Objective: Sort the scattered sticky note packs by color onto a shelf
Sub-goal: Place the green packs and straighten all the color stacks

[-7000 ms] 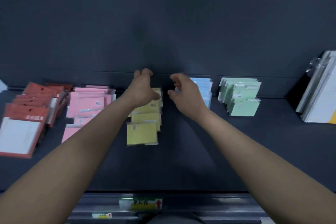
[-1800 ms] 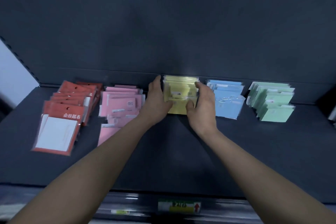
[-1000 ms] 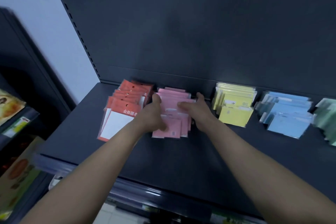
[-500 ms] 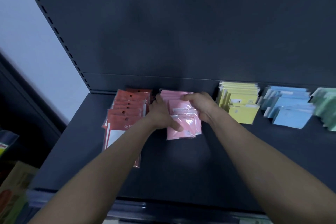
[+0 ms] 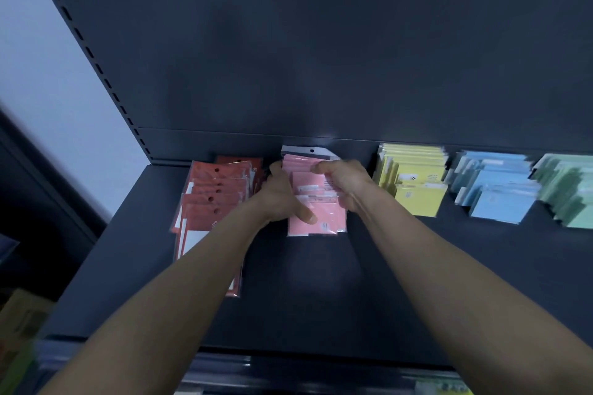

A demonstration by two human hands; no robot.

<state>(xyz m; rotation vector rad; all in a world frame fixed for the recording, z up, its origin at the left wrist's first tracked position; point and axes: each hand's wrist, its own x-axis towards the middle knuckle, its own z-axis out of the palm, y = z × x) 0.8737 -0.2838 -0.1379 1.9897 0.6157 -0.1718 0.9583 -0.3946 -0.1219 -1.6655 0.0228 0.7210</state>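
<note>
Pink packs (image 5: 317, 202): a fanned stack in clear sleeves on the shelf (image 5: 321, 282). Its far end is against the back panel (image 5: 321, 58), with the red packs (image 5: 215, 199) to the left and the yellow packs (image 5: 414, 179) to the right.
Left hand (image 5: 282, 199): clasps the stack's left edge, thumb laid across the face of the nearest pack.
Right hand (image 5: 345, 186): fingers curled over the stack's right side and top.
Other piles: blue packs (image 5: 494, 189) and green packs (image 5: 568, 192) lie further right.
Step in hand: probably squaring the pink stack into one neat pile.
Risk, slipping: the sleeves look glossy. Squeezing from the two sides alone could bow the middle packs and shoot them out toward the near edge.
Risk, neighbours: the left hand sits just beside the red packs, which lie loosely overlapped. A push leftward could knock them askew or mix the colours.
Risk, far pack: one hanger tab stands up behind the rest at the back panel, and pressing the stack back could crease it.
Risk, near pack: the nearest pack juts out below both hands with only the thumb on it, so lifting the stack could drop it.
</note>
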